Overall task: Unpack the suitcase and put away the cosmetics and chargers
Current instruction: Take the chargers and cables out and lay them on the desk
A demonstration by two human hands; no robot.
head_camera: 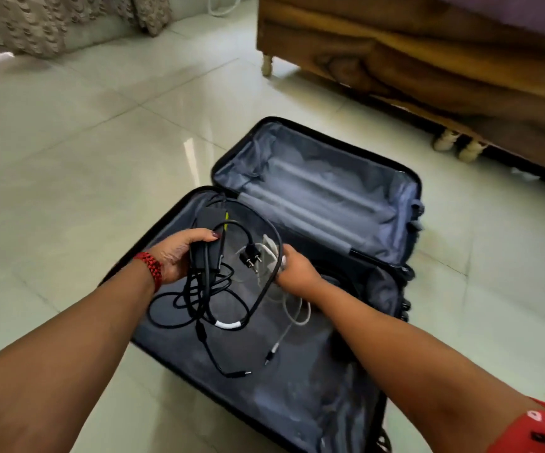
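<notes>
A dark suitcase [395, 184] lies open on the floor, its grey lining showing in both halves. Over the near half my left hand [176, 256] grips a black charger brick [204, 255], whose black cables [199, 302] hang in tangled loops. A black two-pin plug [250, 257] dangles between my hands. My right hand [295, 269] holds a white charger [269, 248] together with a black cable loop; its white cable [292, 317] trails down onto the lining. No cosmetics are visible.
The suitcase sits on a glossy pale tiled floor [84, 165]. A wooden bed frame [428, 60] on short legs stands at the back right. A patterned fabric sofa [35, 27] is at the back left.
</notes>
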